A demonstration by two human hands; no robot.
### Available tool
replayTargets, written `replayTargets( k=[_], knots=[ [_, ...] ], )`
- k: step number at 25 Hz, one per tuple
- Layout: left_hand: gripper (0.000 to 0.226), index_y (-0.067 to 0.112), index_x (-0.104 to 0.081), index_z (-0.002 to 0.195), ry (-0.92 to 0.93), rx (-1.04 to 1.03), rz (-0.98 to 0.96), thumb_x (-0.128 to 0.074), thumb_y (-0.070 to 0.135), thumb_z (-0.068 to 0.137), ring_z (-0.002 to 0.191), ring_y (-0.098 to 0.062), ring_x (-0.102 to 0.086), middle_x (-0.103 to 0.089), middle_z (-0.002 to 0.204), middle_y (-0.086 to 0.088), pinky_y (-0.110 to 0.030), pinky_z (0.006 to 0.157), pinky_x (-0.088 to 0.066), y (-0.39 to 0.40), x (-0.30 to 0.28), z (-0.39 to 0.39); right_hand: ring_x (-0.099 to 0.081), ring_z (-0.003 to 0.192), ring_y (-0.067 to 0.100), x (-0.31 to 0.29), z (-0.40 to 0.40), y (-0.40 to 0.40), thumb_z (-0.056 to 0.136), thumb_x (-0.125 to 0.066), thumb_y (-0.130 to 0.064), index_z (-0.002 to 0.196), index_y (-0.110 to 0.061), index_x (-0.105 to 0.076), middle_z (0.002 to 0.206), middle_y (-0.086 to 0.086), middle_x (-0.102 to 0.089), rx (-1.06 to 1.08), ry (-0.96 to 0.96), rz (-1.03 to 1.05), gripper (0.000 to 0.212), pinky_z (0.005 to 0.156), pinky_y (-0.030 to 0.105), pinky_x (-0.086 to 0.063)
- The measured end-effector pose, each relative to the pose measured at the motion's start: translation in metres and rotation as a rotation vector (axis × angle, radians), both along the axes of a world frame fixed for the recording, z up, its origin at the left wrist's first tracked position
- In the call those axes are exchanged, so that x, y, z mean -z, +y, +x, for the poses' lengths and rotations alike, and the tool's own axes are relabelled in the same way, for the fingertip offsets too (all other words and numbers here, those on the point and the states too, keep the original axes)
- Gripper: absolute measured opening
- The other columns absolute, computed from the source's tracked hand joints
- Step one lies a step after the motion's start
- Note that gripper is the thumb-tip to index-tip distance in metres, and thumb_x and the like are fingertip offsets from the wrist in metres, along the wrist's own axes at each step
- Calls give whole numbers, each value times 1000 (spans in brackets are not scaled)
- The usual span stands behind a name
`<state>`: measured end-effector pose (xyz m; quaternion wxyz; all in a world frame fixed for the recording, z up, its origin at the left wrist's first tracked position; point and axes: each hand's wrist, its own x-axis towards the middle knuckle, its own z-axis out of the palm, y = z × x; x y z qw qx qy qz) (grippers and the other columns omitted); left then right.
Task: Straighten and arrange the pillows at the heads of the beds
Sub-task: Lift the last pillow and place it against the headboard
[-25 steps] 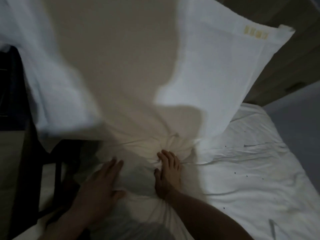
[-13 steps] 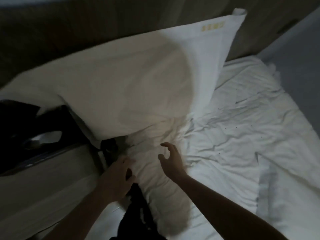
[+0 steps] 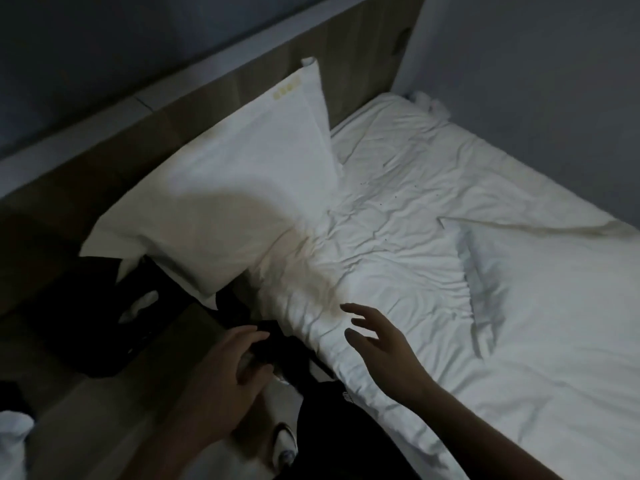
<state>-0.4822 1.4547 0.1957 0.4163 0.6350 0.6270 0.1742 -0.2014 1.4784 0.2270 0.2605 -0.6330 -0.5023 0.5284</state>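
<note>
A large white pillow [image 3: 235, 202] lies at the head of the bed, leaning against the wooden headboard [image 3: 194, 112]; its near-left corner overhangs the bed's edge. My right hand [image 3: 377, 341] hovers with spread fingers over the wrinkled white sheet [image 3: 398, 209] near the bed's edge, a little below the pillow, holding nothing. Off the side of the bed, my left hand [image 3: 232, 368] hangs with loosely bent fingers above the floor, also empty. Neither hand touches the pillow.
A folded-back white duvet [image 3: 554, 323] covers the right part of the bed. A grey wall [image 3: 536, 64] bounds the far side. Dark items [image 3: 104, 306] lie on the floor beside the bed, and a shoe [image 3: 285, 445] shows by my leg.
The pillow, which was raised in front of me, has dropped onto the bed head against the headboard. Both hands have let go of it and drawn back toward the bed's edge.
</note>
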Motion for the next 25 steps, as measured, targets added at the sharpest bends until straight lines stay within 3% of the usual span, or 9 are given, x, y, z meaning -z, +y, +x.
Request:
replayTargets(
  k=[3, 8, 14, 19, 25],
  knots=[
    [37, 48, -58, 122, -36, 78, 8, -74, 34, 92, 127, 15, -45, -45, 136, 37, -12, 103, -36, -30, -23, 23, -54, 128, -9, -24, 24, -59, 101, -65, -20, 130, -42, -64, 134, -27, -63, 56, 27, 7, 36, 107, 28, -47],
    [35, 52, -59, 117, -23, 228, 40, -75, 36, 91, 130, 13, -47, -49, 136, 35, -17, 108, -39, -54, -46, 70, -55, 126, -12, -46, 74, -133, 102, -65, -23, 125, -49, -66, 129, -25, -66, 222, 72, -15, 35, 101, 19, -48],
    [31, 40, -63, 125, -12, 351, 55, -67, 40, 94, 125, 5, -53, -54, 130, 28, -22, 102, -44, -76, -59, 164, -56, 121, -16, -54, 166, -209, 102, -63, -27, 125, -47, -67, 127, -18, -68, 345, 64, -30, 31, 84, 1, -45],
    [30, 39, -64, 123, -11, 318, 65, -68, 37, 93, 123, 9, -52, -53, 127, 29, -19, 103, -42, -132, -48, 280, -57, 127, -8, -50, 274, -288, 102, -64, -27, 123, -48, -68, 127, -18, -69, 384, 72, -103, 30, 82, 2, -47],
    [24, 41, -63, 122, -59, 369, -68, -64, 37, 98, 126, 10, -50, -54, 129, 31, -20, 105, -43, -224, -46, 383, -56, 123, -15, -63, 371, -366, 104, -60, -30, 122, -52, -67, 126, -21, -69, 462, 67, -147, 29, 86, 2, -46]
  ],
)
